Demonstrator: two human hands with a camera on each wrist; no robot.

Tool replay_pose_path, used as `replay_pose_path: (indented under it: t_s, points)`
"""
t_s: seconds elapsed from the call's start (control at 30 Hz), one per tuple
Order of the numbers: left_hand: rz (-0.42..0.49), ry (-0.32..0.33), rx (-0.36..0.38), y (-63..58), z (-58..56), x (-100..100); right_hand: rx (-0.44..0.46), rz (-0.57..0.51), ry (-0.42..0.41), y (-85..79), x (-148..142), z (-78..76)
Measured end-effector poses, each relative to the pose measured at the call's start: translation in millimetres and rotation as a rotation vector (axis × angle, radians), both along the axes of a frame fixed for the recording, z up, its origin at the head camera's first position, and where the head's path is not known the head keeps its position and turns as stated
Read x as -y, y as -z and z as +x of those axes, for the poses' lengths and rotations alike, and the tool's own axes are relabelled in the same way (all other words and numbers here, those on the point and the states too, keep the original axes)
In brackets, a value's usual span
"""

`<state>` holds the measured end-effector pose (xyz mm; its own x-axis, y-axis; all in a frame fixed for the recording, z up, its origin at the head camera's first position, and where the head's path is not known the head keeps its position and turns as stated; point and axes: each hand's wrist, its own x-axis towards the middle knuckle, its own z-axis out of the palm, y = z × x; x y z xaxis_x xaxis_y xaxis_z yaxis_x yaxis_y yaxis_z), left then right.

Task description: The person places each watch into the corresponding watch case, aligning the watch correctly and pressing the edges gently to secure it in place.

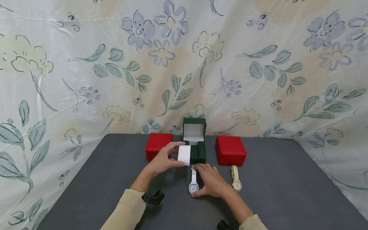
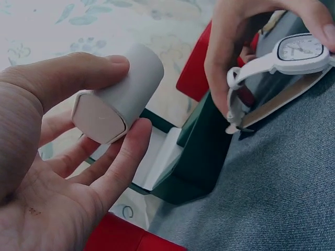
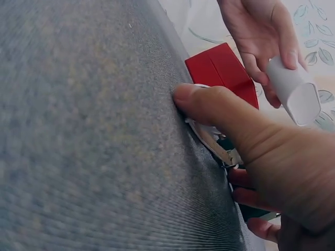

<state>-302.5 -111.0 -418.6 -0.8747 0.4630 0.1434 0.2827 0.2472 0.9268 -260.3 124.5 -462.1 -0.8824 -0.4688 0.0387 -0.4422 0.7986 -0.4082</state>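
Observation:
My left hand (image 1: 165, 157) grips a white watch cushion (image 1: 184, 155) between thumb and fingers, in front of the open green watch box (image 1: 202, 152). The left wrist view shows the cushion (image 2: 137, 78) as a short rounded roll with a flat end. Below the box, a white wristwatch (image 1: 193, 183) lies face up on the table. My right hand (image 1: 212, 180) spans it lengthwise, thumb at the watch-case end and fingertips at the strap end. In the left wrist view, the watch face (image 2: 301, 48) tops the closed strap loop. The cushion hides part of the box's inside.
A closed red box (image 1: 158, 143) stands left of the green box, partly behind my left hand. Another red box (image 1: 231, 150) is on the right, with a cream-strapped wristwatch (image 1: 235, 179) in front of it. A floral cloth (image 1: 172, 80) hangs behind the dark grey table (image 1: 273, 191).

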Motion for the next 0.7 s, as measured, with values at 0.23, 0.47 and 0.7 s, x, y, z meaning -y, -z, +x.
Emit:
replay_pose_path:
  t_s: [0.23,0.47,0.7]
  points:
    - [-0.042,0.025,0.009,-1.3,0.8,5,0.022,-0.120,-0.003,-2.2,-4,-1.3]
    - [-0.113,0.203,-0.009,-2.3,-0.4,15,0.089,-0.297,0.004,-5.9,-18,-5.3]
    - [-0.100,0.403,0.016,-4.0,2.2,12,0.259,-0.470,-0.166,-23.7,-25,-12.5]
